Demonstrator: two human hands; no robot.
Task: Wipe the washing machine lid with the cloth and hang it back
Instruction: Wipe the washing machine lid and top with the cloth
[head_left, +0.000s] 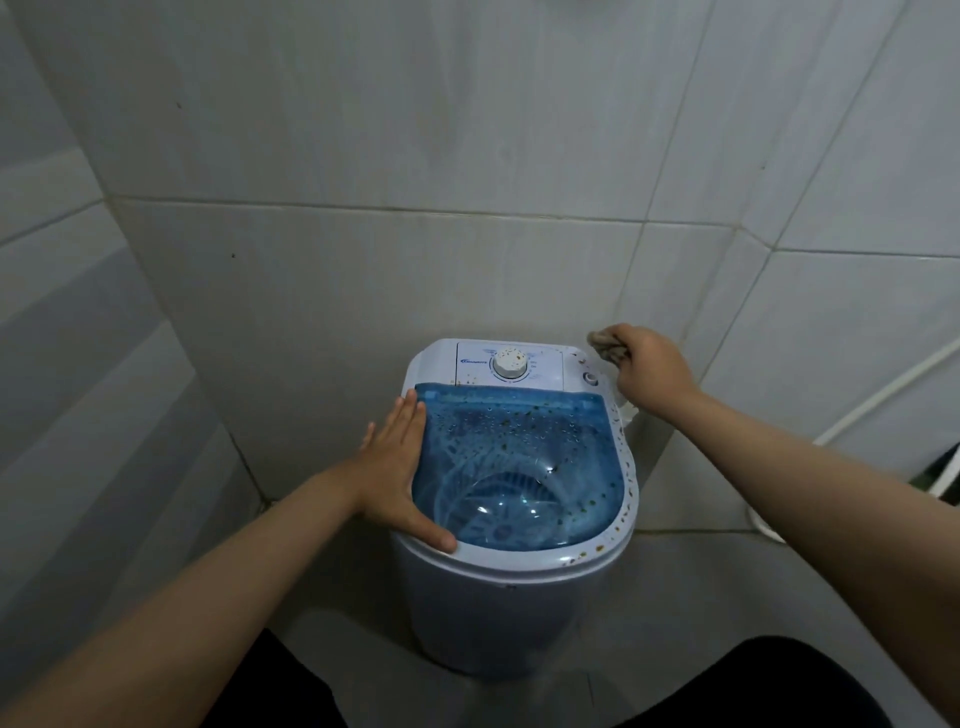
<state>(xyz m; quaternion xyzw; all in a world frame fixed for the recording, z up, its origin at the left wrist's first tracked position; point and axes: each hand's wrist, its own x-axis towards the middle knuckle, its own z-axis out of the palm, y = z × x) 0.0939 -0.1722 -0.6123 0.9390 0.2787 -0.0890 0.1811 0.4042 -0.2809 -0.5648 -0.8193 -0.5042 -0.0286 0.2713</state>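
A small white washing machine stands against the tiled wall. Its clear blue lid is shut and speckled with water drops and brown specks. My left hand lies flat with fingers spread on the lid's left edge and the white rim. My right hand is closed around a bunched grey-brown cloth at the machine's back right corner, just above the rim. A white dial sits on the control panel behind the lid.
Tiled walls enclose the machine on three sides. A white hose runs down the right wall. A dark object sits at the right edge. My dark-clothed legs fill the bottom.
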